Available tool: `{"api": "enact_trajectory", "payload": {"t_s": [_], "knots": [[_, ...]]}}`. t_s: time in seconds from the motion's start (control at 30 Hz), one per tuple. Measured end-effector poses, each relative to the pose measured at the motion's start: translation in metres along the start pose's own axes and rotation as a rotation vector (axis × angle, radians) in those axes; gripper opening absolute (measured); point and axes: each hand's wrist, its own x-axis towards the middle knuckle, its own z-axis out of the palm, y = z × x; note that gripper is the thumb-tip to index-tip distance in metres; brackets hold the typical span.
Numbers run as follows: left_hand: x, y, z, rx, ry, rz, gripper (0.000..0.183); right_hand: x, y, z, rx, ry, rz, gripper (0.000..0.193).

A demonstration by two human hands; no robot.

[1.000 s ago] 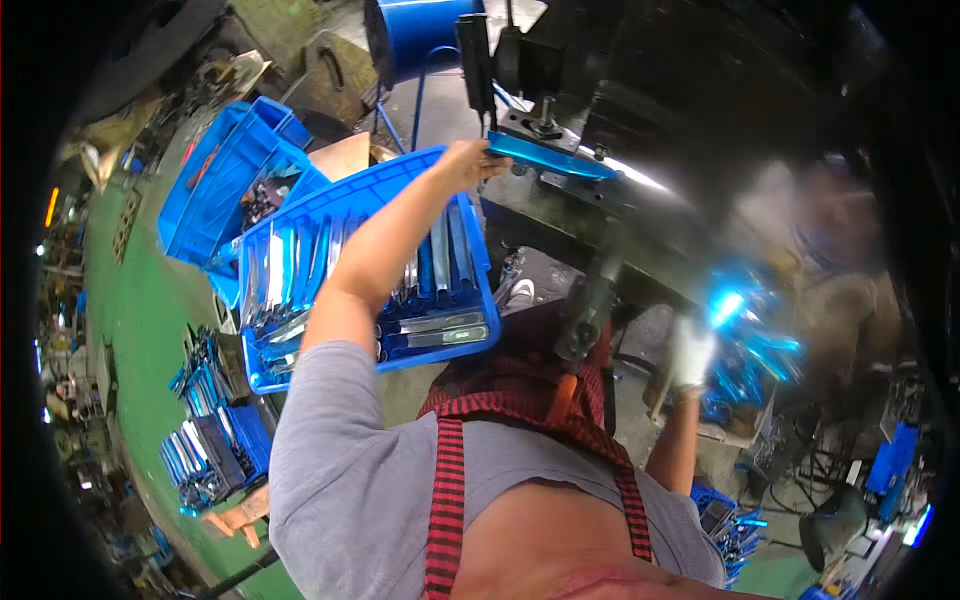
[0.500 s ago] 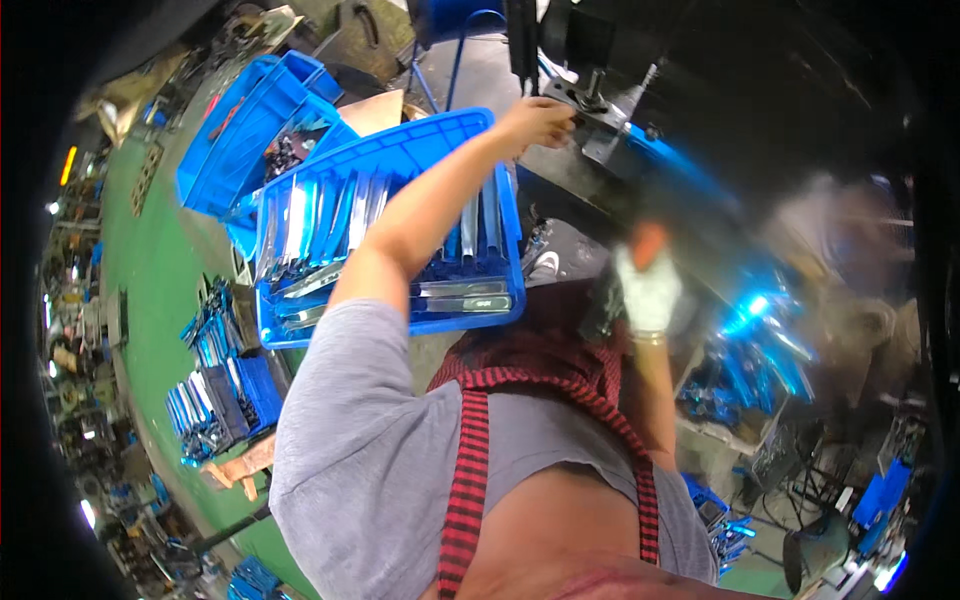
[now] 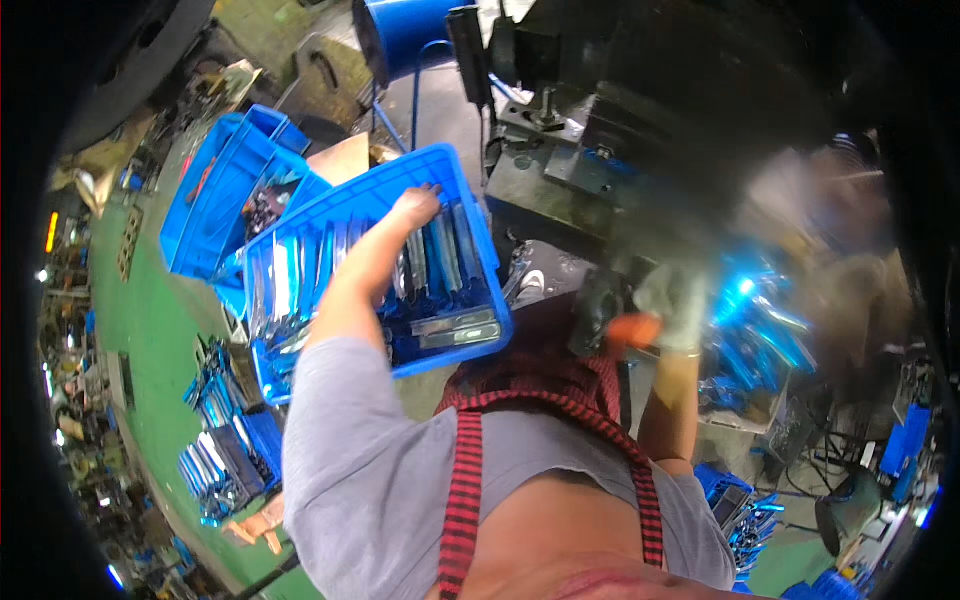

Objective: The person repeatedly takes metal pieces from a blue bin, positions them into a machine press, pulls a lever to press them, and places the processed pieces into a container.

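My bare left hand (image 3: 418, 205) is at the upper ends of several long metal strips (image 3: 440, 250) with blue film, which stand in a blue plastic crate (image 3: 497, 310). Its fingers are curled together; what they grip is hidden. On the right, my right hand (image 3: 675, 300) wears a white glove and is smeared by motion. An orange-red piece (image 3: 635, 331) shows beside the glove; I cannot make out what it is or whether the hand holds it. A dark metal machine bed (image 3: 540, 195) with a bolted fixture (image 3: 545, 118) lies ahead of both hands.
More blue crates (image 3: 205, 205) stand at the far left, beside a cardboard piece (image 3: 340, 158). Blue-filmed parts (image 3: 760, 330) are heaped on the right, near a blurred area. Stacked strips (image 3: 215, 460) stand on the green floor (image 3: 140, 340) at left.
My left hand has moved from the machine fixture back and left into the crate. My right hand has drawn nearer to me, and the orange-red piece has swung to the glove's left.
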Motion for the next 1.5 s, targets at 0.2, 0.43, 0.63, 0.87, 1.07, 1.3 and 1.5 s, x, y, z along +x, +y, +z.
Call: {"api": "enact_trajectory", "payload": {"t_s": [0.2,0.43,0.63,0.87,1.07,1.3,1.5], "knots": [[-0.044,0.0,-0.118,-0.308,-0.203,0.542,0.014,0.11,0.096,-0.058,-1.19,0.059,0.438,0.04],[-0.091,-0.013,-0.217,-1.384,0.073,-0.047,0.048,-0.002,0.108,-0.144,-0.514,0.439,0.247,0.024],[0.03,0.057,-0.147,-2.074,0.141,-0.259,0.039,-0.062,0.1,-0.136,0.536,0.537,0.659,0.01],[0.106,0.18,-0.149,-2.78,-0.027,-0.202,0.031,-0.09,-0.023,-0.005,-0.772,-0.536,-0.605,0.034],[0.067,0.112,-0.152,-1.908,-0.032,0.045,0.035,-0.017,0.012,0.029,-0.62,0.138,0.029,0.034],[-0.009,-0.004,-0.065,-0.511,-0.472,-0.04,0.033,-0.014,0.021,0.033,-0.781,0.133,-0.076,0.042],[0.023,0.026,0.027,0.173,-0.122,-0.022,0.026,-0.01,0.004,0.007,-0.199,-0.053,0.216,0.031]]}}
